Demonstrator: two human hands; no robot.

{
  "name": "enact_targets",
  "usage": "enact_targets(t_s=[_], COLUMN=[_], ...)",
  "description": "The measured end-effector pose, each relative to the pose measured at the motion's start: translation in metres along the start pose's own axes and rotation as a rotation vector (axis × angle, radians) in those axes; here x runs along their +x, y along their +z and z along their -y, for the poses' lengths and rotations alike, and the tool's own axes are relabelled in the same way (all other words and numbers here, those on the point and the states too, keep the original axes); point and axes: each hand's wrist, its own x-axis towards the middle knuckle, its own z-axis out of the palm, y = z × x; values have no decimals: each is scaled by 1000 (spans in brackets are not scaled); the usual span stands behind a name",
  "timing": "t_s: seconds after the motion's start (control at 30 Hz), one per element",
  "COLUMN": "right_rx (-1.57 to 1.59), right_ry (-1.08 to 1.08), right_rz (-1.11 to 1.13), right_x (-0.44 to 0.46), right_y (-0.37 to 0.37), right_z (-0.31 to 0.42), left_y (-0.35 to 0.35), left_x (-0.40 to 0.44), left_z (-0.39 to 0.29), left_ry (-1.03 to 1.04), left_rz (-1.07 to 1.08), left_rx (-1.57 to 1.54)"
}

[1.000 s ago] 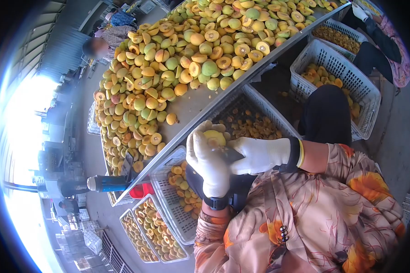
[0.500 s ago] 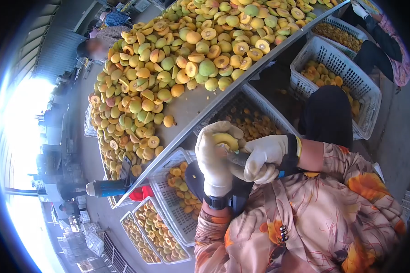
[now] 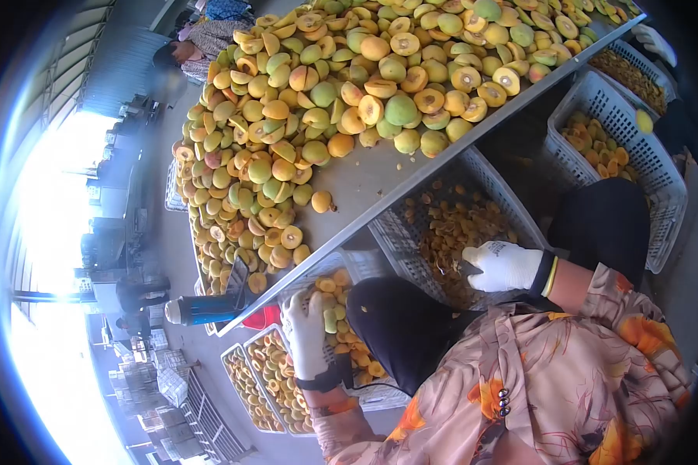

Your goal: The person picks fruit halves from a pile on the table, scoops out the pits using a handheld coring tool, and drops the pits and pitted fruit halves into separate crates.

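Observation:
My left hand [image 3: 305, 333], in a white glove, reaches over a white crate [image 3: 384, 399] of peach halves [image 3: 361, 356]. Its thumb and fingers are apart, with a peach half [image 3: 331, 320] close beside the thumb. My right hand [image 3: 508, 267], also gloved, is over another crate [image 3: 508, 182] that holds small brownish-orange scraps [image 3: 457, 225]. Those fingers are closed around a small dark tool [image 3: 468, 269]; most of it is hidden in the grip.
Many halved peaches [image 3: 310, 101] are heaped on the metal-edged table [image 3: 372, 174]. A blue cylinder [image 3: 209, 310] juts from its near corner. Filled trays [image 3: 279, 380] stand on the floor at left. Rightward are a peach crate [image 3: 663, 186] and a co-worker's gloved hand [image 3: 655, 43].
My hands were together at a peach half; now they are apart. The left went down and left to the crate, the right moved right with the dark tool. The view shifted.

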Motion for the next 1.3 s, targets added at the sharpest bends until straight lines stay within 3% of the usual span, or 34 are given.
enact_targets(t_s=[0.07,0.13,0.2,0.3,0.4,0.47,0.5,0.53,0.63,0.73,0.8,0.97,1.13,1.23,1.3], right_rx=[-25,-29,-31,57,123,143,156,167,281,476,554,386,349,351,468], right_ry=[-43,-20,66,32,-33,-54,-64,-77,-185,-381,-402,-448,-418,-573,-588], right_rz=[-58,-29,41,-8,-84,-133,-162,-191,-330,-417,-361,-505,-474,-612,-541], right_x=[10,13,9,10,10,8,7,7,4,-1,-8,-23,-42,-42,-46], right_y=[12,8,-4,-9,-7,-8,-10,-13,-25,-31,-34,-14,-3,7,4], right_z=[-5,-5,0,7,4,3,3,4,16,42,59,72,80,84,89], left_y=[4,16,38,88,106,102,97,80,55,50,50,53,61,61,57], left_x=[34,84,129,197,216,216,212,192,129,67,30,-40,-70,-83,-87], left_z=[-8,-28,-60,-54,-57,-53,-50,-71,-102,-127,-148,-185,-209,-223,-229], left_ry=[84,225,181,322,293,194,140,-38,0,-14,7,40,129,118,109], left_rz=[-123,-102,-52,-35,33,28,25,155,366,505,555,557,265,76,47], left_rx=[129,87,91,177,407,17,-175,-518,-1145,-1518,-1609,-1692,-1481,-1302,-1263])
